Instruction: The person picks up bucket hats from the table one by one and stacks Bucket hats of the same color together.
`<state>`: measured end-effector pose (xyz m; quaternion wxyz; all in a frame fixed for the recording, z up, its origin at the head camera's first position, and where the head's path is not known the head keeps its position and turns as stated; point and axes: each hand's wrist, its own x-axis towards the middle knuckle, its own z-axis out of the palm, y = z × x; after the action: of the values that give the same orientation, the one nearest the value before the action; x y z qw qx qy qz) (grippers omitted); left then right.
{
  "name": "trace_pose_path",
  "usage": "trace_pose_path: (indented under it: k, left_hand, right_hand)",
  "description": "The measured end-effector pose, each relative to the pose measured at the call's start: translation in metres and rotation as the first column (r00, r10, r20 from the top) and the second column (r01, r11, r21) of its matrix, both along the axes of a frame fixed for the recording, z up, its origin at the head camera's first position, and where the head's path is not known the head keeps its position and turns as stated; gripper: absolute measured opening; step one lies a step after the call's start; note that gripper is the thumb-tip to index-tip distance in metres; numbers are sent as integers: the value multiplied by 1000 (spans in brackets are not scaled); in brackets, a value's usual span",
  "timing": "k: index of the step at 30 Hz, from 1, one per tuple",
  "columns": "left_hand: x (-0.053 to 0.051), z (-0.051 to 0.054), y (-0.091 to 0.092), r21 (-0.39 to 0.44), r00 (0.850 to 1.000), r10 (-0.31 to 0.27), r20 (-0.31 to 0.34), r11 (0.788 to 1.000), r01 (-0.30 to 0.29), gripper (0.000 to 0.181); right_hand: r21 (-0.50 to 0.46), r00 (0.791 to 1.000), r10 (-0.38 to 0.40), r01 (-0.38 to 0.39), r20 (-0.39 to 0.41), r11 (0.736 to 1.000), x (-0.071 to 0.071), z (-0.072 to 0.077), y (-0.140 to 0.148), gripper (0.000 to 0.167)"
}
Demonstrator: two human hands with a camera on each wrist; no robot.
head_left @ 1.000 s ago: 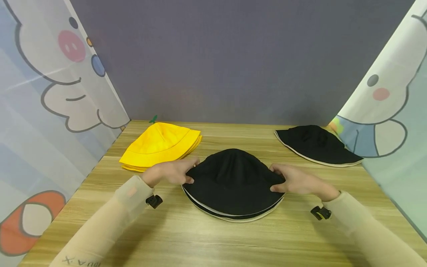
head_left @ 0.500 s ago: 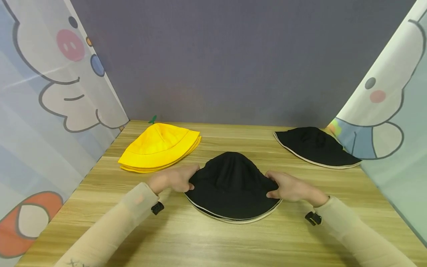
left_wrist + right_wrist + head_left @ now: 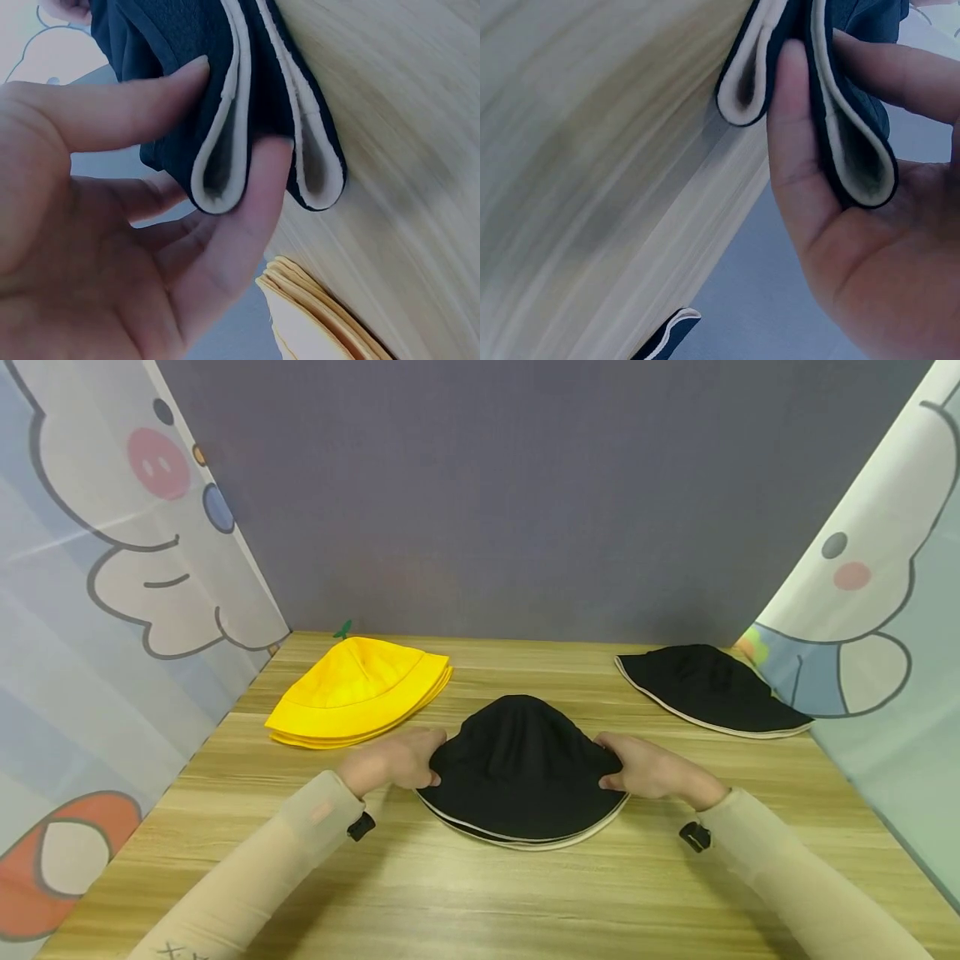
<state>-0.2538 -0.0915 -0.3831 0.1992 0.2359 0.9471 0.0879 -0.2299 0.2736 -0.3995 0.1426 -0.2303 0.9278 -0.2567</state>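
My left hand [image 3: 393, 762] pinches the left side of the upper black hat [image 3: 525, 768], thumb and index finger partly closed with the brim folded between them. My right hand [image 3: 652, 770] grips the opposite side in much the same way. On both wrist feeds I see the index finger running between that brim and the brim of the lower black hat [image 3: 307, 139], nested just beneath; both edges are cream. I have the pair crown up over the middle of the tabletop [image 3: 480, 902]; I can't tell whether the lower one touches it. Farther out, yellow hats [image 3: 358, 693] lie stacked beyond my left hand, and another black hat [image 3: 708, 689] lies at the far right, before a grey panel [image 3: 480, 510].
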Motion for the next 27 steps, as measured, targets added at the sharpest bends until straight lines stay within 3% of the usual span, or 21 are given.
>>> trace_pose_path:
  k: [9, 17, 23, 27]
  left_hand:
    - [-2, -7, 0, 33, 997, 25, -72, 999, -23, 51]
    - [-2, -3, 3, 12, 993, -4, -122, 1000, 5, 39]
    - [14, 2, 20, -26, 980, 11, -201, 1000, -16, 71]
    - [25, 3, 37, -32, 967, -14, -256, 999, 6, 79]
  right_hand:
    - [85, 990, -33, 45, -134, 995, 1, -6, -1, 52]
    - [109, 993, -41, 53, -109, 993, 1, -3, -3, 61]
    - [136, 994, -30, 44, -107, 990, 0, -1, -6, 62]
    - [152, 994, -31, 47, -104, 987, -1, -1, -8, 61]
